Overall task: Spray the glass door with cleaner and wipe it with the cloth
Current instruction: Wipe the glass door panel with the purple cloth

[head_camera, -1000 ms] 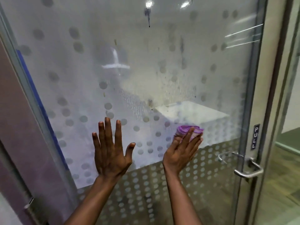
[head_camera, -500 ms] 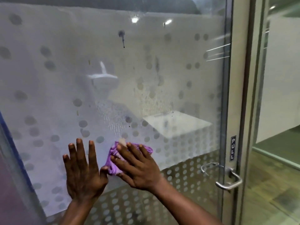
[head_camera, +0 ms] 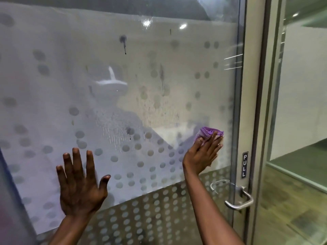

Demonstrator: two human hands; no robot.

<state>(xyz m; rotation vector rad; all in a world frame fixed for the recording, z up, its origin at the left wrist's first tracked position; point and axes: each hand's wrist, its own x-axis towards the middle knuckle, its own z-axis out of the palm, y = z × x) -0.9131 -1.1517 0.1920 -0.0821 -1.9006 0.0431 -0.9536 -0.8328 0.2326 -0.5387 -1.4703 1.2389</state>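
My right hand presses one bunched purple cloth flat-fingered against the streaky, dotted glass door; left hand spread on it.

The glass door is smooth and glossy where clear, throwing back ceiling lights above the hands. Most of it wears a matt frosted film dotted with clear round spots, and streaks and droplets of wet spray cling to it between the two hands. The cloth under the fingers of the right hand is soft purple fabric, bunched in ribbed folds. Just right of that hand runs a matt pale metal frame with a small dark glossy PULL label. Below it, the lever handle is brushed silver metal with a satin sheen.
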